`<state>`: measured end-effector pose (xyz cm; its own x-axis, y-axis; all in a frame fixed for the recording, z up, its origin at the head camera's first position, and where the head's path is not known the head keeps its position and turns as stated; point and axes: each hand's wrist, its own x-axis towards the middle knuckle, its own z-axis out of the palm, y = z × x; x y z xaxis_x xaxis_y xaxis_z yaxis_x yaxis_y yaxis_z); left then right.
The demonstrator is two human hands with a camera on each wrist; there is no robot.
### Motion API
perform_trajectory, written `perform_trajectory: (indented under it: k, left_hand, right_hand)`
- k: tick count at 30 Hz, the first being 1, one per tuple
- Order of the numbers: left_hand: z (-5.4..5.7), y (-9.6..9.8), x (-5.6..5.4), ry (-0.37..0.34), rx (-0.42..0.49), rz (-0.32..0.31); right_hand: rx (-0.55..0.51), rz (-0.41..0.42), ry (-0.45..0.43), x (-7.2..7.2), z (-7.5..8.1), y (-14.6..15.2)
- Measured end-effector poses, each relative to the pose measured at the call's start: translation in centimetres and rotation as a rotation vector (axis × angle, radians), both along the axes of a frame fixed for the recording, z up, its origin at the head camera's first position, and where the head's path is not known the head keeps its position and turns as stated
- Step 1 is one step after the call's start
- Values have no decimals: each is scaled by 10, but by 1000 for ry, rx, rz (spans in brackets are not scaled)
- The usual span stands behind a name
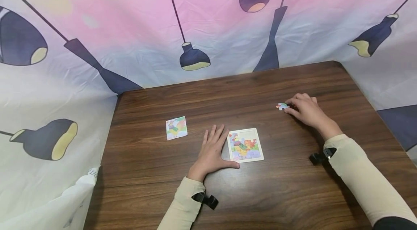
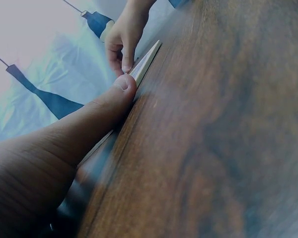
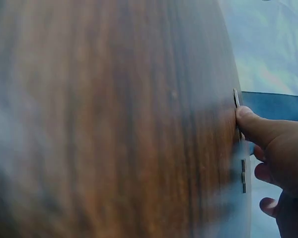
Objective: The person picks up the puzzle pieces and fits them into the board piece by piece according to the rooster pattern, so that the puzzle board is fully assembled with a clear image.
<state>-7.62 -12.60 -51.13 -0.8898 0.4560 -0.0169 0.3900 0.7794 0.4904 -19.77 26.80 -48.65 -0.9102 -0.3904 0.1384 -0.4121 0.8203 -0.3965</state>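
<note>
In the head view my left hand [image 1: 213, 152] lies spread along the left side of a small jigsaw puzzle [image 1: 243, 149] in a pale frame. Its thumb [image 2: 123, 84] reaches along the frame's near edge, fingers straight. The puzzle shows a colourful rooster, and a pale strip shows along the frame's top. To the right, my right hand [image 1: 304, 109] is over a few loose puzzle pieces [image 1: 281, 106]. Thumb and forefinger pinch one piece there. From the right wrist, the thumb touches a thin piece [image 3: 236, 97], with another piece [image 3: 244, 176] lying near the curled fingers.
A square rooster picture card [image 1: 176, 128] lies on the brown wooden table [image 1: 146, 172], left of the puzzle. Behind the table hangs a cloth backdrop [image 1: 215, 16] printed with lamps. Both wrists wear black camera mounts [image 1: 206, 200].
</note>
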Motion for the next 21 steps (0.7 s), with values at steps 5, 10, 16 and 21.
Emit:
perform_trajectory:
  k: [5,10,16,21]
  left_hand:
    - [-1,0,-1,-8,-8,5]
    - [-1,-1,-1,-13,-12,4]
    - [0,-1,-1,-22,-7,2]
    - [1,-1,-1,-21,0,-1]
  right_hand:
    - [-35,36,41,8,0,-13]
    - [-112,143,123,20,-1,-43]
    - [-143,251,97,39,-2,-84]
    - [-118,315,49,51,-4,-107]
